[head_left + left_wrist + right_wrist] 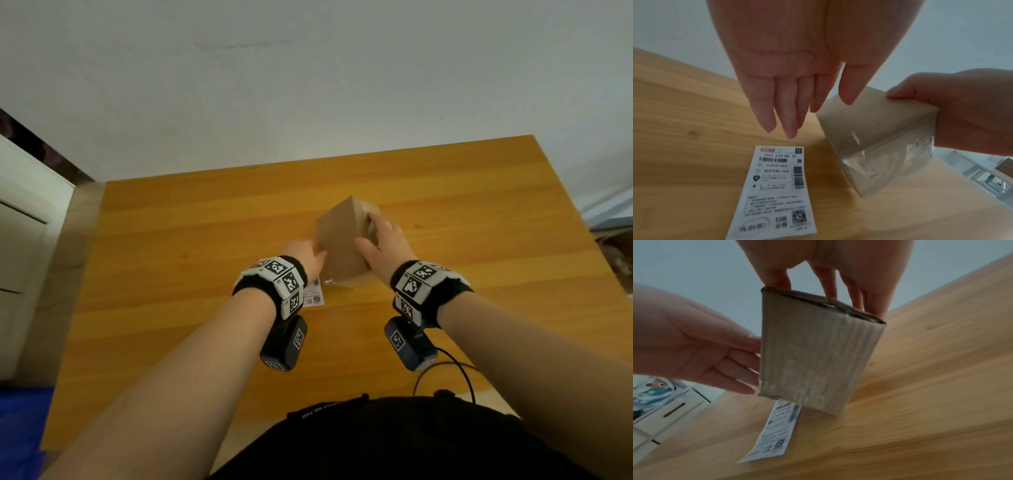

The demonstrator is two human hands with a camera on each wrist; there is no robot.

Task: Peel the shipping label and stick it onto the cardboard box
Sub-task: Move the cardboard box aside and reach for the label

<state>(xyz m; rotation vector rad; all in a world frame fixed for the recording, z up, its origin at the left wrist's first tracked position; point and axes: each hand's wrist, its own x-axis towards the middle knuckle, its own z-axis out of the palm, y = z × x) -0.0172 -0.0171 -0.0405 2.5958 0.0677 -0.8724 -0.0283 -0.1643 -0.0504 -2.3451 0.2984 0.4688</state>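
A small brown cardboard box (342, 236) (877, 138) (816, 353) is tilted above the wooden table (171, 257), its near end wrapped in clear tape. My right hand (380, 243) (828, 280) grips it from the right, thumb on one face and fingers on the far end. My left hand (308, 255) (797, 105) has straight fingers, their tips against the box's left side in the right wrist view. The white shipping label (314, 294) (774, 194) (774, 430) lies flat on the table below the left hand, printed side up.
A white drawer cabinet (24, 240) stands left of the table. A black cable (445, 370) curls near the table's front edge by my body. A plain wall rises behind the table's far edge.
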